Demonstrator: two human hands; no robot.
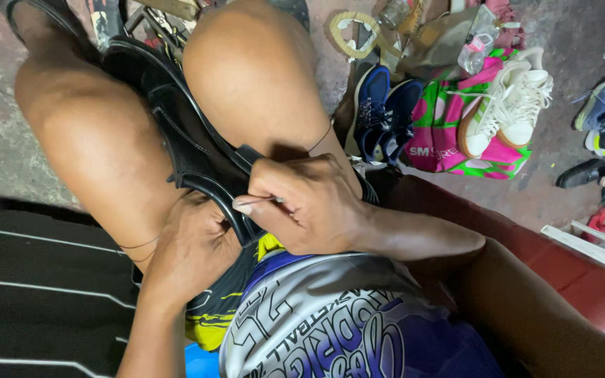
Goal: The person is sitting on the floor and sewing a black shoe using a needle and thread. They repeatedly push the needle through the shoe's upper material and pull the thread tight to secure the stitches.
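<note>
A: Head view, looking down at the lap: how many shoes do you count?

B: One black leather shoe (183,133) is wedged between the two bare knees, sole edge turned toward the body. On the floor beyond lie two dark blue sneakers (383,112) side by side, and two white sneakers (509,105) rest on one pink and green bag (442,140). More footwear sits at the right edge, too cropped to count.

A: And the hands?

B: Two, both the person's own. The right hand (309,206) is curled closed, thumb and forefinger pinching a thin needle (260,201) right at the shoe's edge. A fine thread (320,138) runs across the knee above it.

A: The left hand?

B: The left hand (194,245) is cupped under the shoe's near end, fingers bent around it and pressing it against the thigh. A second strand of thread crosses that wrist.
</note>
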